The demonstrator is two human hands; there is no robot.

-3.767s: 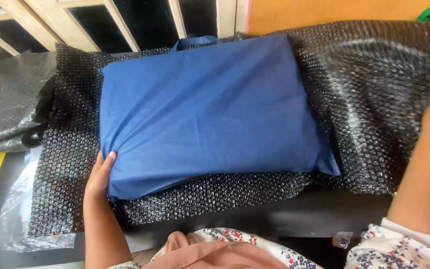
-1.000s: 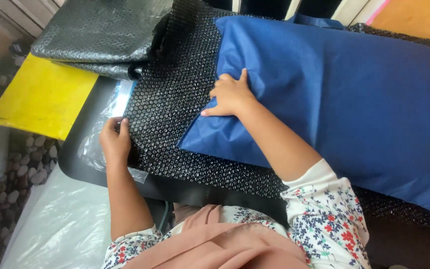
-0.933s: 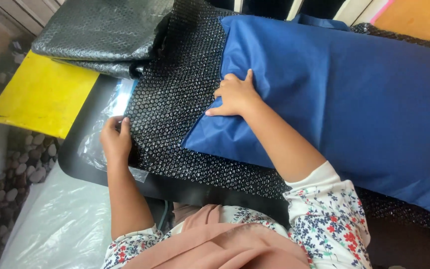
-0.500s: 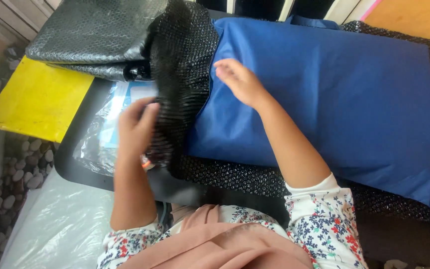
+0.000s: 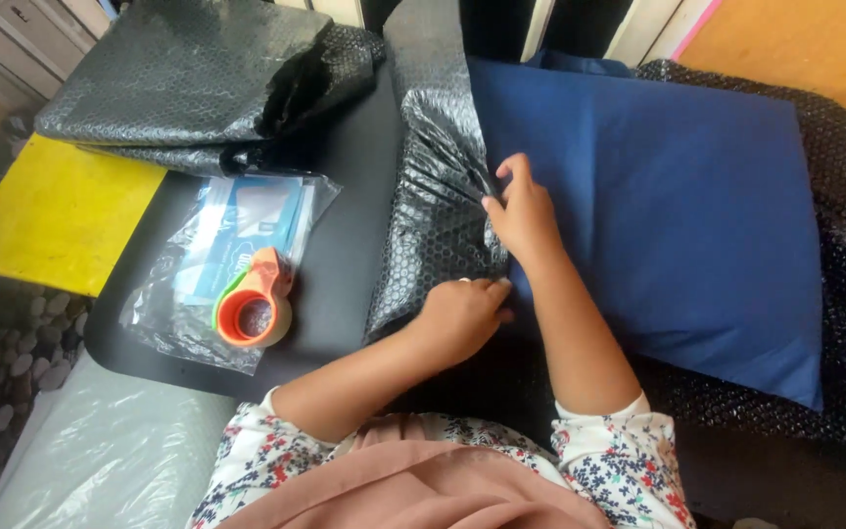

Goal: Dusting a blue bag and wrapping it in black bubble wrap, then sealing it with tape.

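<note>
The blue fabric-covered cushion (image 5: 658, 235) lies on black bubble wrap (image 5: 443, 211), whose left flap is lifted against its edge, pinched by the right hand (image 5: 523, 211) and gripped lower by the left hand (image 5: 462, 315); the rest looks unwrapped. All sits on a black table (image 5: 345, 255), with a tape dispenser (image 5: 252, 304) on a clear plastic packet (image 5: 212, 264), folded bubble wrap (image 5: 188, 83) and a yellow sheet (image 5: 51, 211) to the left.
</note>
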